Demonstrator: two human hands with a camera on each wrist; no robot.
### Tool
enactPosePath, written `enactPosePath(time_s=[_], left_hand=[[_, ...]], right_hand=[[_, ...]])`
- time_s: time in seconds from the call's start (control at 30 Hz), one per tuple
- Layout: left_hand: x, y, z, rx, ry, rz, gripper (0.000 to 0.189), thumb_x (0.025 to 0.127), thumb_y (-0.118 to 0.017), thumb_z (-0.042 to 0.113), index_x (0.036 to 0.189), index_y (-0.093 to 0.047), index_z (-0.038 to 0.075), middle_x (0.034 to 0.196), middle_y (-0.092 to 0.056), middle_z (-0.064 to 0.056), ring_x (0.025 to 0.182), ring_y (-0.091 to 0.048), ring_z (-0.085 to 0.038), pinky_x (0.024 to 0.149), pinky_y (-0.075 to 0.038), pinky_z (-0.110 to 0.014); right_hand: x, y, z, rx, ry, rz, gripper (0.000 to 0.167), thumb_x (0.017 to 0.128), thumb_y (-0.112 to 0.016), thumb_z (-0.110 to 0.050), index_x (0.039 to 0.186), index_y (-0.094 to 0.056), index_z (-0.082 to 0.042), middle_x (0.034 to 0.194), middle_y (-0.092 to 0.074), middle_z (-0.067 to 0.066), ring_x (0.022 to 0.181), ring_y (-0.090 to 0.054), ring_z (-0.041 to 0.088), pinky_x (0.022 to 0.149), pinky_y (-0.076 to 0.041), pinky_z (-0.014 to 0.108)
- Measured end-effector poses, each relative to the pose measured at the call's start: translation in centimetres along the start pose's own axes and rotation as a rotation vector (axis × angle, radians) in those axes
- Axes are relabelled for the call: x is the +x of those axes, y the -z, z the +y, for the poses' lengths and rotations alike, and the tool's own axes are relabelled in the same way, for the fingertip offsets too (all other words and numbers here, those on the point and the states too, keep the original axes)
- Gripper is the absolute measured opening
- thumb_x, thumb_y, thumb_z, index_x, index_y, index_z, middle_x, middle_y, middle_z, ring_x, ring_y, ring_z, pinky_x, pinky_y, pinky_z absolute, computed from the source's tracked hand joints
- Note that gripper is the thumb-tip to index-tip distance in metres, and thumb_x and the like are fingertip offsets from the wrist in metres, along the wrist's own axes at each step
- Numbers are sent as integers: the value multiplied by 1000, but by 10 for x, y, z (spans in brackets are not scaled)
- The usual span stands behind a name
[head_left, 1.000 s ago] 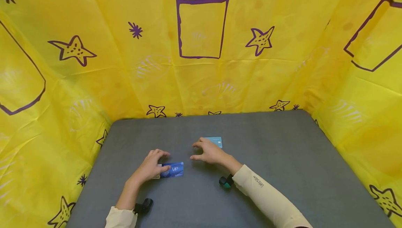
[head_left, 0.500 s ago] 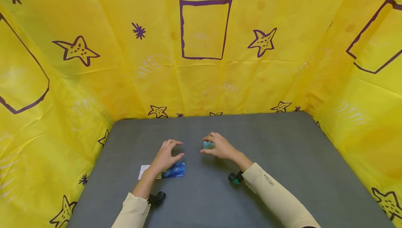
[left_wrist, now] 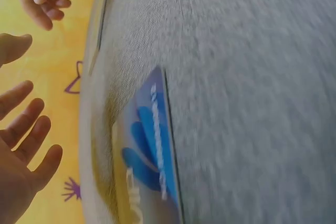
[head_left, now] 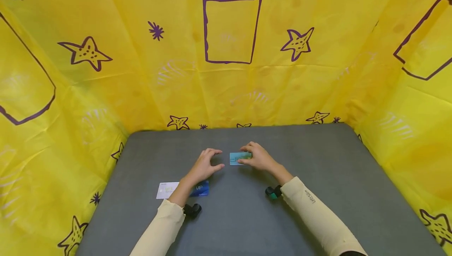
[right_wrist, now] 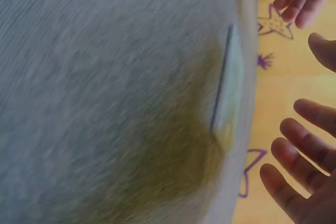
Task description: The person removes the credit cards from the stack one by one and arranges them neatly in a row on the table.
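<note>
On a dark grey table (head_left: 233, 224), a person's two hands reach forward from cream sleeves. The right hand (head_left: 262, 159) hovers over a light-blue card (head_left: 234, 157) that lies flat near the middle of the table's far half. Its fingers are loosely curved and spread, the thumb well apart from them; in the head view they overlap the card's right end, and the right wrist view shows them raised above the tabletop.

The left hand (head_left: 203, 166) is held to the left of that card, just beside its near end but apart from it. Its fingers are spread too — thumb and forefinger form a wide C facing the right hand.

Nearer the person, under the left forearm, lie a white card (head_left: 166, 190) with pale gold lettering and, to its right, a dark-blue card (head_left: 202, 188) marked VIP. The forearm hides where they meet, so whether they touch cannot be told.

A black device (head_left: 192, 210) sits at the left wrist. Yellow cloth (head_left: 169, 48) with purple starfish drawings surrounds the table.
</note>
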State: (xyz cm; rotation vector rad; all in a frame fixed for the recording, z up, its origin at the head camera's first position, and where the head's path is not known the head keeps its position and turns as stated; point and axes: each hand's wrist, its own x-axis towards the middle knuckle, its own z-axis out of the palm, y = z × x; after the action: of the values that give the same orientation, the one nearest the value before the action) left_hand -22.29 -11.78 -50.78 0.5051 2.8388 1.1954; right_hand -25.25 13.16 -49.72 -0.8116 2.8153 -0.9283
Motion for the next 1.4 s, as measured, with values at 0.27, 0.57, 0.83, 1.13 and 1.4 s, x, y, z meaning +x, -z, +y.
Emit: enactPosePath(time_s=[0.27,0.57,0.83,1.13,1.4], left_hand=[[18,-11,4,0,44,-82,53,85,-74,27,131,-58,7,130,-54,-15,123,-46,-31,106,-39,-51],[35,-23,3,27,36,-113,56,83,-77,28,131,-59,8,130,-54,-16,122,-47,-33,105,-39,-50],[46,-31,1,154,2,-174,62,81,-78,34,133,-57,7,130,-54,-16,120,-47,-32,102,-39,-49],[48,-38,1,226,-7,-191,55,82,-77,29,130,-60,9,123,-54,-13,112,-46,-30,98,-37,-48],[50,-37,2,230,-5,-198,52,82,-77,28,127,-62,9,123,-55,-13,113,-47,-30,99,-37,-48]], right_hand=[[1,0,16,-68,-62,-16,56,84,-75,-38,125,-64,-2,107,-59,12,87,-50,19,76,-42,33],[5,4,25,-95,-108,-63,56,83,-76,-36,125,-63,-2,110,-57,12,93,-53,23,83,-46,41],[9,1,27,-156,-115,-95,61,79,-79,-37,126,-62,-2,115,-57,15,99,-56,27,88,-48,43],[10,-3,25,-228,-123,-139,55,78,-80,-32,121,-65,-1,108,-57,12,91,-52,22,82,-47,38],[10,-3,26,-223,-123,-153,53,80,-79,-31,122,-65,-3,107,-57,10,90,-51,20,83,-46,37]])
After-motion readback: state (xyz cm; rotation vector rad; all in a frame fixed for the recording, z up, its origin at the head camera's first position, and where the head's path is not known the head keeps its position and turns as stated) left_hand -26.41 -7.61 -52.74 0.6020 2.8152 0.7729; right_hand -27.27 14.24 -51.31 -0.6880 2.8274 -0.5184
